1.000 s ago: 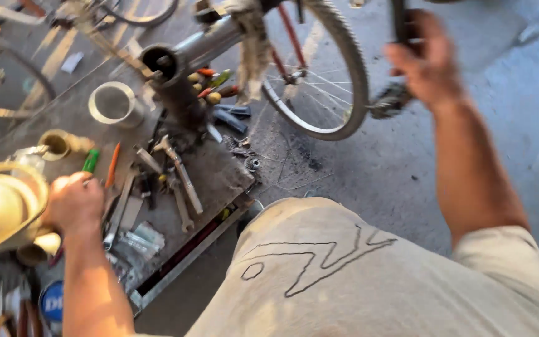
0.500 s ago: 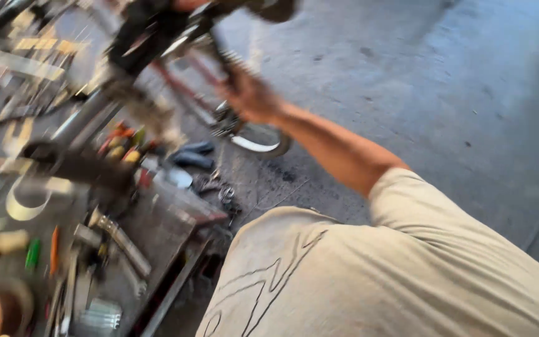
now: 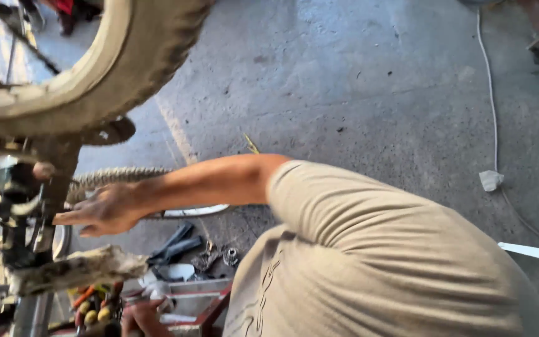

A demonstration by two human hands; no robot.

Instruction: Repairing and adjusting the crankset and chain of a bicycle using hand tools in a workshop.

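Swinging closer since the earlier frame, the right hand (image 3: 104, 209), fingers open, is reaching beside the bicycle frame (image 3: 29, 212), risking a pinch against the tyre (image 3: 132, 56); the left hand's (image 3: 141, 315) fingers cannot be told.

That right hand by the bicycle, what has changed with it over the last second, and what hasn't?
The right hand has come off the pedal it gripped a second ago and now reaches, fingers outstretched, to the bicycle frame beneath the tyre; whether it grips anything is unclear. The left hand has moved from the table's far side to the near edge of the tool tray. The view swung right. The tools stayed put.
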